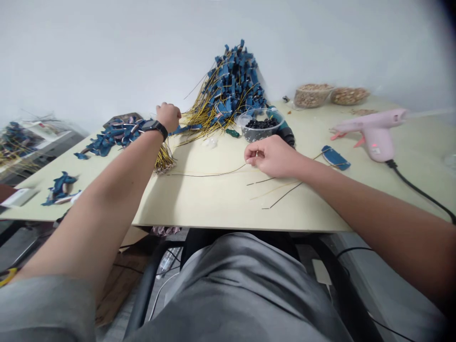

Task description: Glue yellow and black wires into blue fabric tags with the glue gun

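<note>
My left hand (168, 116) reaches far across the table with a black watch (154, 126) on the wrist. Its fingers are curled closed at the edge of a big pile of blue connectors with yellow wires (230, 90); what they grip is hidden. My right hand (271, 155) rests on the table with thumb and fingers pinched on the end of a thin yellow wire (210, 174) that runs left along the tabletop. A clear bowl of small black parts (261, 126) stands just behind the right hand.
A pink glue gun (374, 133) with a black cord lies at the right. More blue connectors (114, 135) lie at the left, one blue piece (336, 157) by my right forearm. Two bowls (312, 95) stand at the back. Loose wires (281, 195) lie near the table's front edge (231, 227).
</note>
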{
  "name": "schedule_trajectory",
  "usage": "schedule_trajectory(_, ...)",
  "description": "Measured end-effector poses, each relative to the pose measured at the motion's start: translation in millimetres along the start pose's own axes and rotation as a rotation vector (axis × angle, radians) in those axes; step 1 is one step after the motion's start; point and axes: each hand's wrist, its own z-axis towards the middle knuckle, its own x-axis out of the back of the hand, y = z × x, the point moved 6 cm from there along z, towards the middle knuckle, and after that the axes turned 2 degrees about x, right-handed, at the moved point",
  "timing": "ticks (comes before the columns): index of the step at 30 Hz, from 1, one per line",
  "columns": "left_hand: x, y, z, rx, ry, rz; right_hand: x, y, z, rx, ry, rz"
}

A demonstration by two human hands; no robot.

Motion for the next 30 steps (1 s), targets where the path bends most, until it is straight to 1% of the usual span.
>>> schedule_trajectory(2,-3,-4,-2,-0.004,-0.006,0.038,0,-1,0,-0.013,-0.003,0.000)
schedule_trajectory(5,-10,-11,-3,0.044,-0.038,0.092,0,-2,0,-0.022,-0.004,-0.013)
schedule_trajectory(11,-14,-19,1,0.062,-0.161,0.261,-1,-2,1,-0.004,-0.001,-0.014)
schedule_trajectory(17,-15,-25,4,0.077,-0.230,0.254,-1,-4,1,-0.020,-0.002,-0.024)
schedule_trajectory(21,-18,-28,5,0.073,-0.211,0.305,0,-6,1,-0.036,-0.003,-0.052)
schedule_trajectory(25,-15,-27,6,0.055,-0.180,0.378,2,-9,0,-0.055,-0.012,-0.077)
schedule_trajectory(30,-6,-24,2,0.072,-0.114,0.288,1,-10,0,-0.064,-0.018,-0.076)
